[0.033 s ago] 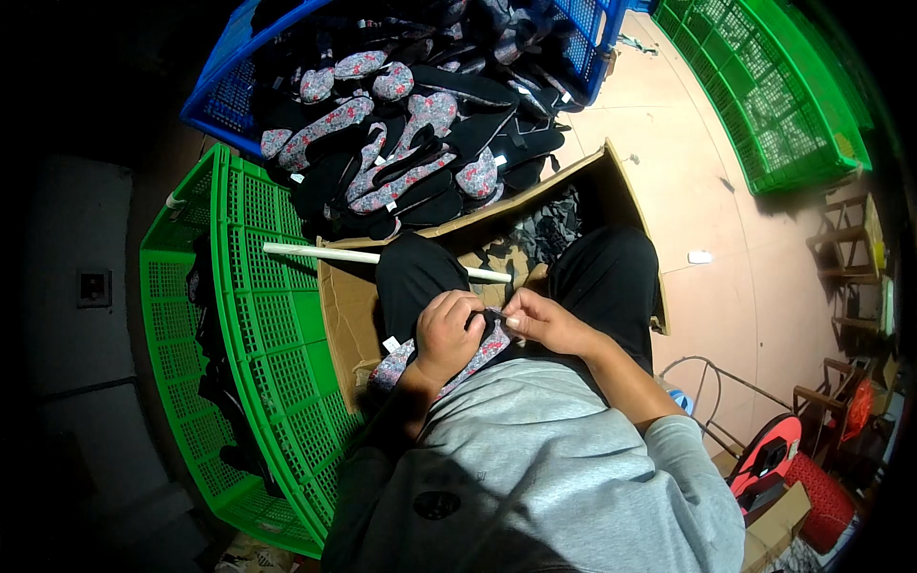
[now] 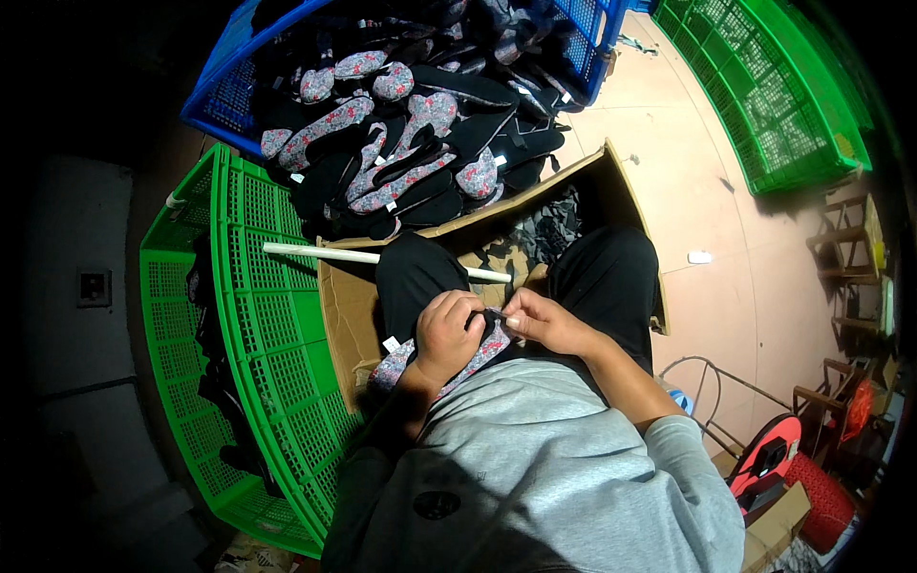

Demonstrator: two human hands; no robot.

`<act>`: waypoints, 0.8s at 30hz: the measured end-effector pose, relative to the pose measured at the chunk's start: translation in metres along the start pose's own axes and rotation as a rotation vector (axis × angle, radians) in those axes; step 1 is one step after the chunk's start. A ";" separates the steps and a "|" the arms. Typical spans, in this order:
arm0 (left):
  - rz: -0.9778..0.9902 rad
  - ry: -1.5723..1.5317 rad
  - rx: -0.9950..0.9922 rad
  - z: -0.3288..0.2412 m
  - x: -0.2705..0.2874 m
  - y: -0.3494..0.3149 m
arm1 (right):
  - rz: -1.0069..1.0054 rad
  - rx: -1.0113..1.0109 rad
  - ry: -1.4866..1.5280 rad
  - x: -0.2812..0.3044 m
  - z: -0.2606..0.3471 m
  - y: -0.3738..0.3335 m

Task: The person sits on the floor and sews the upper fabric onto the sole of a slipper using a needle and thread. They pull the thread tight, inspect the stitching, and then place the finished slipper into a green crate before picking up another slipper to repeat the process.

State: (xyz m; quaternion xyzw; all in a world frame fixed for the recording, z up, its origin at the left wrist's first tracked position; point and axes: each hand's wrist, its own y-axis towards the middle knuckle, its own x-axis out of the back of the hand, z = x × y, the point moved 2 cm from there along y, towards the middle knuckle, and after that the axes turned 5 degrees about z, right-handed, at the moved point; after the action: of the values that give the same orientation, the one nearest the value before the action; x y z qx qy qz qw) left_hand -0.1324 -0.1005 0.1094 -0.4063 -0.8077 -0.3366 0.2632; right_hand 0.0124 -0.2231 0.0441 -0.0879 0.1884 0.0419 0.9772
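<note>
One open cardboard box (image 2: 347,320) at the knees; on the lap (image 2: 420,272), a floral cloth piece (image 2: 489,348) runs from the left edge to the middle.
The left hand (image 2: 447,334) curls over the piece; the right hand (image 2: 544,323) pinches dark cloth (image 2: 494,316) at its right end between thumb and forefinger. Good handling probably means the left hand anchoring the piece close to that pinch, the right drawing gently without puckering, and the white tag (image 2: 392,344) kept clear of the fingers.
</note>
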 end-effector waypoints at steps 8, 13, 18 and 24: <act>-0.010 -0.006 0.010 0.001 -0.001 0.000 | -0.021 0.008 0.088 -0.002 -0.001 0.002; -0.083 -0.025 0.085 0.006 0.000 0.002 | -0.119 0.050 0.249 -0.009 0.001 0.002; -0.200 -0.048 0.234 0.007 0.002 0.005 | -0.153 0.198 0.261 -0.025 -0.007 0.004; -0.317 -0.071 0.303 0.007 -0.007 0.006 | -0.288 0.231 0.054 -0.037 -0.025 0.010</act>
State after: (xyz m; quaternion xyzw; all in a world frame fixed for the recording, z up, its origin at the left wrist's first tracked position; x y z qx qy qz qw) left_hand -0.1245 -0.0963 0.1021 -0.2415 -0.9116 -0.2342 0.2364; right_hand -0.0316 -0.2200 0.0334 -0.0023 0.2035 -0.1225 0.9714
